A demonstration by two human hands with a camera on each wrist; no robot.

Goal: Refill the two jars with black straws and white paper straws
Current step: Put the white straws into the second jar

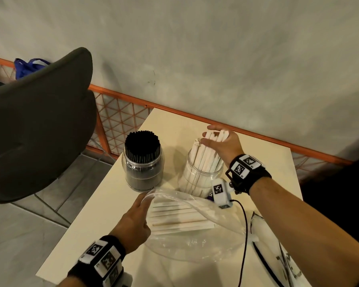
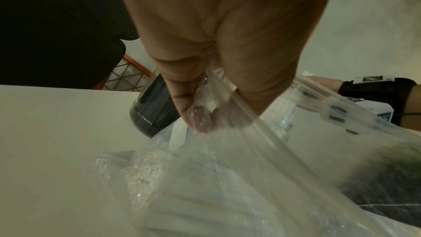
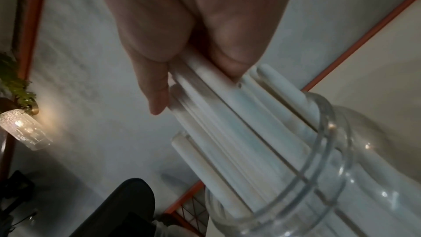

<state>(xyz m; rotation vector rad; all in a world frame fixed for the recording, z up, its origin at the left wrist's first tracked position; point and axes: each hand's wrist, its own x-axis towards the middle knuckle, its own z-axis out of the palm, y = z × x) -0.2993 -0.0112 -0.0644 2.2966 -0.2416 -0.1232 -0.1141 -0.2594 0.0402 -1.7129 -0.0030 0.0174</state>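
Note:
Two clear jars stand on the cream table (image 1: 104, 220). The left jar (image 1: 142, 172) is packed with black straws (image 1: 142, 146). The right jar (image 1: 201, 177) (image 3: 330, 159) holds white paper straws (image 1: 203, 158) (image 3: 227, 132) leaning out of its mouth. My right hand (image 1: 220, 141) (image 3: 196, 71) holds a bunch of these straws by their top ends, fingers and thumb round them. My left hand (image 1: 136, 220) (image 2: 205, 118) pinches the edge of a clear plastic bag (image 1: 187, 241) (image 2: 227, 177) lying in front of the jars, with several white straws (image 1: 178, 216) inside it.
A dark chair (image 1: 35, 125) stands left of the table. An orange mesh rail (image 1: 120, 119) runs behind the table along a grey wall. Another plastic wrapper (image 1: 278, 255) lies at the table's right front. A cable (image 1: 245, 235) hangs from my right wrist camera.

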